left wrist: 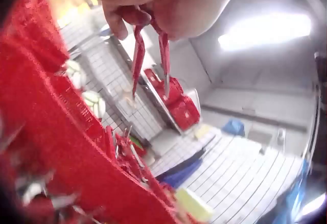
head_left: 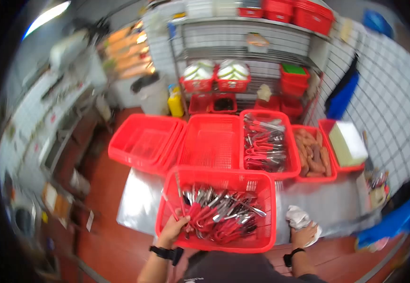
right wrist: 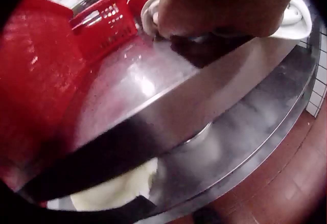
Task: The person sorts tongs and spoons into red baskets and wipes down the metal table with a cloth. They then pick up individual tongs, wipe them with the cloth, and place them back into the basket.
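Pinched by the left hand (head_left: 172, 230), red tongs (left wrist: 137, 55) stand over the utensil basket (head_left: 269, 212), while the right hand (head_left: 305, 235), grip unclear, apparently wipes the table (head_left: 318, 193) with a cloth (head_left: 298, 218), next needing an even sweep.

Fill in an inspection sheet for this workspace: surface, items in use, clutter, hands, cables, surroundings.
Surface: metal table, partly covered.
Items in use: front red basket piled with red-handled utensils; tongs-like utensil; white cloth.
Clutter: more red baskets behind, one with brown items; pale block at right.
Hands: left hand grips the tongs-like utensil; right hand rests on white cloth, grip unclear.
Cables: nothing seen.
Surroundings: metal shelf, tiled wall, red floor.
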Demonstrator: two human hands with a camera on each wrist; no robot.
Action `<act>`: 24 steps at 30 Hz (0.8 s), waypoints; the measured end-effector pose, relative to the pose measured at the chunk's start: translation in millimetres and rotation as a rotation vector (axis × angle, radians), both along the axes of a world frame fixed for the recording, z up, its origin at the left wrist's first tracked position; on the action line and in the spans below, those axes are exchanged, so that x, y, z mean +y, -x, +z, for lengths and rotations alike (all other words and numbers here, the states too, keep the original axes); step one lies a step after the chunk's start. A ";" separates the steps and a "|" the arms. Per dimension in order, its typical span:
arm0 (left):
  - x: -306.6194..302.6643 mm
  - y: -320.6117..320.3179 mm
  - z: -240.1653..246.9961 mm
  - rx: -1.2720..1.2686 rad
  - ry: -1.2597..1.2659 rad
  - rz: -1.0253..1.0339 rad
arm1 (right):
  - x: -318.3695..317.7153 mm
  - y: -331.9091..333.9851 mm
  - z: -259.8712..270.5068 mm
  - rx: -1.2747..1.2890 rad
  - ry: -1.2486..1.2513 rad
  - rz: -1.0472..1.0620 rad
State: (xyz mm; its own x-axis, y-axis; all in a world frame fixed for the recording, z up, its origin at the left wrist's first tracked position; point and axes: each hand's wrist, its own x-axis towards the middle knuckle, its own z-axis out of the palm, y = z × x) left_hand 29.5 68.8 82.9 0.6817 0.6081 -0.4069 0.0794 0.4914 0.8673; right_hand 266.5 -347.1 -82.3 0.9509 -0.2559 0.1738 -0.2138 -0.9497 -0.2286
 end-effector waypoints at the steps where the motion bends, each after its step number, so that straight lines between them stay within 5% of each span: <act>1: 0.6 25.4 -12.1 0.056 0.152 -0.198 | -3.3 -3.8 -1.7 -0.006 0.055 -0.032; 3: 6.7 54.8 -64.2 -0.311 0.533 -0.292 | -13.7 -25.8 -13.2 0.154 0.082 -0.096; 6: -8.6 55.1 -71.8 -0.464 0.421 -0.323 | -41.5 -67.5 -33.8 0.275 0.007 0.094; 9: -17.1 39.1 -65.6 -0.240 0.097 -0.266 | -87.9 -127.7 -95.4 0.300 -0.850 0.290; 11: -26.7 33.4 -33.6 -0.246 -0.037 -0.059 | -63.2 -136.3 -50.8 0.351 -1.652 0.048; 12: -25.0 33.0 -37.2 -0.261 -0.038 -0.056 | -43.9 -128.6 -19.3 0.225 -1.778 0.125; 18: -27.0 17.7 -32.5 -0.231 -0.112 -0.292 | 57.0 -54.7 139.9 0.096 -2.055 0.315; 21: -41.5 -2.2 -19.5 -0.240 -0.066 -0.442 | 78.9 -20.0 130.9 0.220 -2.014 0.641; 23: -55.4 -22.4 -23.4 -0.203 -0.672 -0.538 | 104.0 21.5 124.7 0.535 -2.065 0.675; 24: -56.5 -29.3 -24.5 -0.206 -0.634 -0.757 | 121.1 52.8 143.7 0.662 -2.135 0.759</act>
State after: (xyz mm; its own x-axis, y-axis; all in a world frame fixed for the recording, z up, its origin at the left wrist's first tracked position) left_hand 58.8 12.3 58.4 0.9987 0.0491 0.0105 -0.0013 -0.1828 0.9831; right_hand 213.6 -225.9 61.4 0.7228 0.6910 -0.0099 -0.5029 0.5162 -0.6933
